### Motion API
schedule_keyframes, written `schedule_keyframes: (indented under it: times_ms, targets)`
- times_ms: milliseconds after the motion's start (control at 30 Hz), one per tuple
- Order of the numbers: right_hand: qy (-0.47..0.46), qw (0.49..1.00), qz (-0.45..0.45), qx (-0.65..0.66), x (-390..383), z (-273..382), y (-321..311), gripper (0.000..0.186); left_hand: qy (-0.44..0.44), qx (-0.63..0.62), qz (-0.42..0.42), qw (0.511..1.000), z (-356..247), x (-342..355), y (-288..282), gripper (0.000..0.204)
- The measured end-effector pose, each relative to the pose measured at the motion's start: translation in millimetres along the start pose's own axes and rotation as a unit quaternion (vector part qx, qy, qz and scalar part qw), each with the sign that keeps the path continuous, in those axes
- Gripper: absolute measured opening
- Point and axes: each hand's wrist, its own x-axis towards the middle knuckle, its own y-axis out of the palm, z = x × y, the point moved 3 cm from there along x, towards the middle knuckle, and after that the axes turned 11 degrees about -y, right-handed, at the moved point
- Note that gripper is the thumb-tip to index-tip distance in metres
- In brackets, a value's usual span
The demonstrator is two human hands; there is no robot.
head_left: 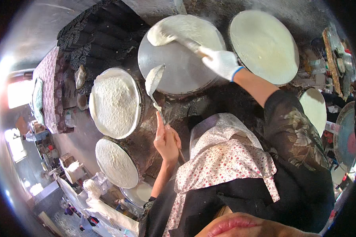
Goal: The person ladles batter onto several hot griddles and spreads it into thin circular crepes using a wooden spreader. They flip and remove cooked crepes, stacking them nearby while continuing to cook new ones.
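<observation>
My right hand (pixel 219 63), in a white glove, grips a flat scraper (pixel 188 43) over the large grey griddle (pixel 174 73); its far end is at a patch of pale batter (pixel 197 29) on the upper part of the griddle. Lower down, my bare left hand (pixel 166 140) is wrapped round the long handle of a metal ladle (pixel 154 81), forefinger extended along it. The ladle's head is coated with batter and hangs over the griddle's lower-left edge. Batter also clings to its handle just above my fingers.
Batter-covered round griddles stand around: two at the left (pixel 114 102) (pixel 116 162), one at upper right (pixel 263 45), another at right (pixel 312 108). Dark stacked material (pixel 95 39) sits at the back left beside a patterned board (pixel 47 87). Cluttered items and a round tray (pixel 346 130) line the far right.
</observation>
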Motion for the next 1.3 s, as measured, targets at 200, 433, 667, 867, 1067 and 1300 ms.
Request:
schedule_keyframes:
  times_ms: [200,433,667,867,1067,1300]
  targets:
    - [-0.140,0.986,-0.005,0.095,7,7,-11,0.037,0.011,0.015,-0.015,1.000,2,-6,11,0.054]
    - [-0.013,0.993,-0.077,0.085,12,-23,-4,0.031,0.006,-0.014,-0.023,1.000,6,-7,18,0.056]
    - [-0.067,0.954,0.068,0.285,12,-16,-9,0.046,-0.046,-0.006,-0.042,0.998,4,-15,27,0.057]
    - [-0.078,0.969,0.014,0.235,19,-14,-20,0.040,-0.042,0.002,-0.053,0.998,4,-14,29,0.056]
    - [-0.083,0.944,0.136,0.287,12,-11,-4,0.046,-0.035,0.000,-0.055,0.998,5,-16,30,0.057]
    - [-0.179,0.931,0.073,0.310,21,-8,-7,0.041,-0.081,-0.005,-0.067,0.994,15,-17,28,0.060]
